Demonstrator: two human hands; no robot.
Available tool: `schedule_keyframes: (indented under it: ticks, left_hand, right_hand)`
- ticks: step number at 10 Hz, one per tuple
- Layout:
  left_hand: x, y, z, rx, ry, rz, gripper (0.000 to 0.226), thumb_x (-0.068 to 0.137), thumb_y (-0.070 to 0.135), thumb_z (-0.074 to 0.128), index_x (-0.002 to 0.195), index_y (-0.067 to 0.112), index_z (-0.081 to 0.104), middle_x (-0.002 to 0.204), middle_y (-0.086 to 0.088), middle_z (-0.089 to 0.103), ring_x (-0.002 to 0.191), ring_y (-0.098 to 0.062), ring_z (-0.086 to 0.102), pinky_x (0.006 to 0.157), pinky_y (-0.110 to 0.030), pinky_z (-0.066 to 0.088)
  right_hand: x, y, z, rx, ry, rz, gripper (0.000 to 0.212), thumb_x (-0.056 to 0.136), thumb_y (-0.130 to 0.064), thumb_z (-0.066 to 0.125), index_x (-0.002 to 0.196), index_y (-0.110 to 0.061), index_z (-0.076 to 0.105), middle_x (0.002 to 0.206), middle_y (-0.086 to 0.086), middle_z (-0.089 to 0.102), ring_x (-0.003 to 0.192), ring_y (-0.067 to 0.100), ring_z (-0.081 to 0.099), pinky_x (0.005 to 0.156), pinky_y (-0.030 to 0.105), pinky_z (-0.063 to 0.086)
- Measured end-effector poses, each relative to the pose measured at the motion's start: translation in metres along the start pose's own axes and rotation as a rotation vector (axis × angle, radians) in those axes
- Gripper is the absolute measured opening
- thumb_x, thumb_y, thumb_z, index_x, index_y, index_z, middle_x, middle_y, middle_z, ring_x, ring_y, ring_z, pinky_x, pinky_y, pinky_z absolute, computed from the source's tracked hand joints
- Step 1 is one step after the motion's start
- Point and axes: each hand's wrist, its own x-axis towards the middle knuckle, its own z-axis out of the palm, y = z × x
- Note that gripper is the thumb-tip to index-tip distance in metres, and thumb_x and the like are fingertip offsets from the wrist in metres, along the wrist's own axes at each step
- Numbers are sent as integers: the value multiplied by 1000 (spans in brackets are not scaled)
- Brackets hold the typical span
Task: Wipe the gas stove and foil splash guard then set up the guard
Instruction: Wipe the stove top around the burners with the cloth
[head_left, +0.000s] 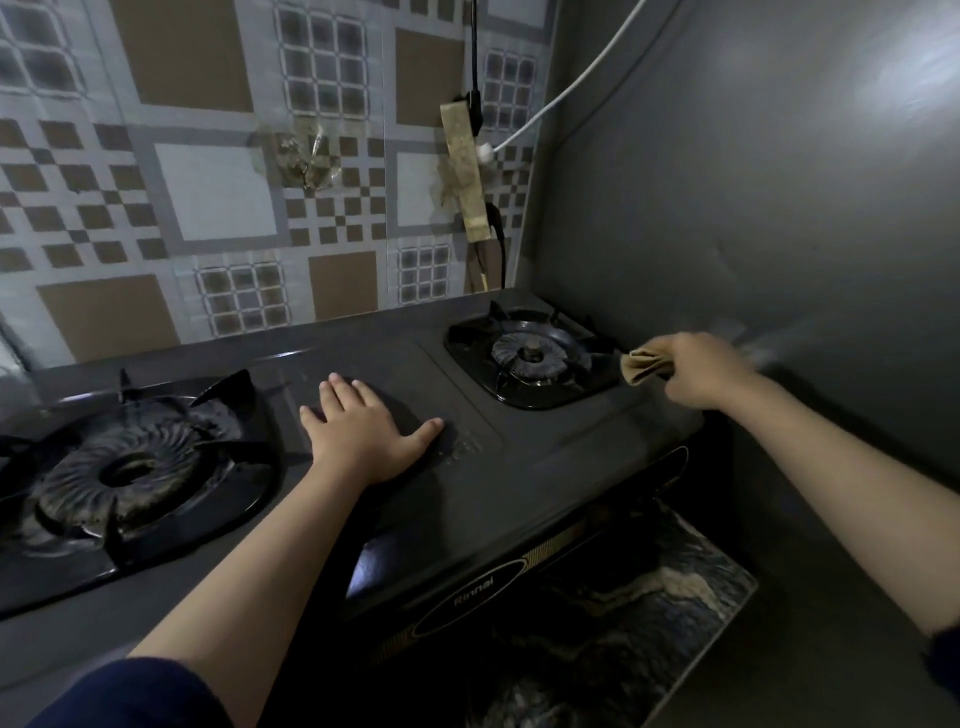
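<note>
Bracing flat with straight fingers on the stove (467, 499) between its burners, the left hand (363, 436) steadies while the right hand (701, 369) grips a folded cloth (641, 366) (soft, light, best held bunched) at the stove's right edge, beside the grey side panel (753, 218).

The left burner (124, 467) is cut off by the left edge. The right hand (698, 371) covers most of the folded cloth (641, 366), and its far side is blurred. The left hand (358, 434) hides part of the stove top (467, 499). The surface (623, 623) runs out at the near edge.
</note>
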Motion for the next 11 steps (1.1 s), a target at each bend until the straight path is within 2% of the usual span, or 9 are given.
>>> schedule_keyframes:
  ticks: [1,2,3,6,7,8,9,11]
  left_hand:
    - [1,0,1,-8,5,-4,122,72,89,23,151,-2,4,158,-25,-5,147,-36,-5,114,-58,5]
    - [1,0,1,-9,6,-9,122,72,89,24,151,-2,4,158,-24,-5,147,-36,-5,115,-58,5]
    - [0,1,1,-6,1,-8,122,73,89,25,151,-2,4,158,-25,-5,147,-36,-5,115,-58,5]
    - [-2,2,-1,-12,0,-8,121,73,88,25,151,-2,3,158,-25,-4,147,-36,-5,114,-58,5]
    - [-2,1,0,-14,-1,-9,121,74,88,25,151,-3,3,158,-25,-4,147,-37,-5,114,-58,5]
    - [-2,1,-1,-12,-9,-6,121,74,88,25,151,-2,3,158,-26,-5,147,-37,-5,114,-58,4]
    - [-2,1,-1,-11,-10,-4,121,73,88,25,151,-2,2,158,-25,-4,147,-37,-5,114,-58,4]
    - [-1,1,-1,-10,-13,-1,123,72,89,25,151,-2,3,158,-25,-4,147,-37,-4,115,-57,4]
  right_hand:
    - [8,3,23,-43,-105,89,70,78,-3,55,140,-33,46,143,4,50,130,27,48,107,38,40]
    - [7,2,45,-105,-198,101,76,85,5,47,150,-27,26,158,7,23,144,29,24,116,45,19]
    - [-1,4,52,-107,-206,63,81,83,9,43,153,-26,19,161,6,12,147,30,14,116,44,17]
    - [-16,-14,61,-304,-210,36,79,86,-4,53,153,-16,13,159,12,13,141,36,25,111,47,32]
    - [-23,-26,59,-376,-227,49,78,87,-9,55,152,-13,12,159,14,14,141,38,25,111,50,31]
    - [-29,-42,58,-439,-232,63,76,88,-10,56,151,-7,13,157,19,16,141,40,23,113,52,20]
    - [-40,-60,61,-452,-218,44,74,89,-8,54,150,-2,12,156,24,16,143,39,19,114,52,18]
    - [-54,-75,57,-410,-203,15,72,90,-5,52,150,0,12,155,26,15,143,40,19,114,50,20]
